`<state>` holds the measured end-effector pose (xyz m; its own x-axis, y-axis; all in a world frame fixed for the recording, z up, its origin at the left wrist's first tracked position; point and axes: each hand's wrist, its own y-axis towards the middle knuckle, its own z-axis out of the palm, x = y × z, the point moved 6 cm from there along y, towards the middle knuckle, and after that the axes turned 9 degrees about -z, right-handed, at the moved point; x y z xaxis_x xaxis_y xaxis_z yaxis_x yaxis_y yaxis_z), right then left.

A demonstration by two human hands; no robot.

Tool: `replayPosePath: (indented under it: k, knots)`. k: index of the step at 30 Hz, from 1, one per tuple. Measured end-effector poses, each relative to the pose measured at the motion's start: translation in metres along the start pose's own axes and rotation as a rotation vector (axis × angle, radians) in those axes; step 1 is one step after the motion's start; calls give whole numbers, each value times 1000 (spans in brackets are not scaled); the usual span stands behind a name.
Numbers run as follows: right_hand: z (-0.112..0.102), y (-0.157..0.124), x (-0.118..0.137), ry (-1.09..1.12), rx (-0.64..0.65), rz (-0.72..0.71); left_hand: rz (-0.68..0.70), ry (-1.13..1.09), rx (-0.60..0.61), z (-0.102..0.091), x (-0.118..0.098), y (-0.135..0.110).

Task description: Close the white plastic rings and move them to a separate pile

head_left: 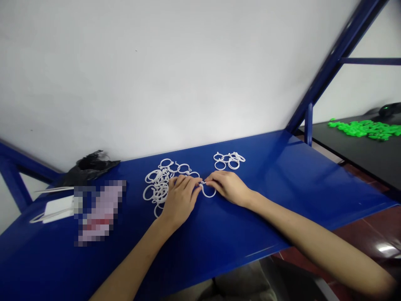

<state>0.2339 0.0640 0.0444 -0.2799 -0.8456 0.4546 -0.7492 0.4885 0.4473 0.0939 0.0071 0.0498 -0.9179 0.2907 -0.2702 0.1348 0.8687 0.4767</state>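
Between my two hands, low over the blue table, is a white ring [209,195] with its ends at the top. My left hand [183,193] pinches one end with thumb and fingertips. On the other end my right hand [230,186] has a similar pinch. The small ends are partly covered by my fingers. A heap of white rings [160,184] lies just left of my left hand, partly hidden behind it. Farther back, beyond my right hand, sits a smaller group of white rings [230,159].
At the left lie a black plastic bag [90,165], a white card-like piece [59,209] and a pixelated pinkish item [105,209]. A blue frame post [328,62] rises at the right. Beyond it, a black table [341,142] bears bright green pieces [366,128].
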Motion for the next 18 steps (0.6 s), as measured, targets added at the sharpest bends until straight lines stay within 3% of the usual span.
replayPosePath:
  k: [6, 18]
  knots:
    - [-1, 0, 2, -57, -3, -25, 14, 1, 21, -1, -1, 0]
    - [1, 0, 12, -83, 110, -204, 11, -43, -123, -6, 2, -3]
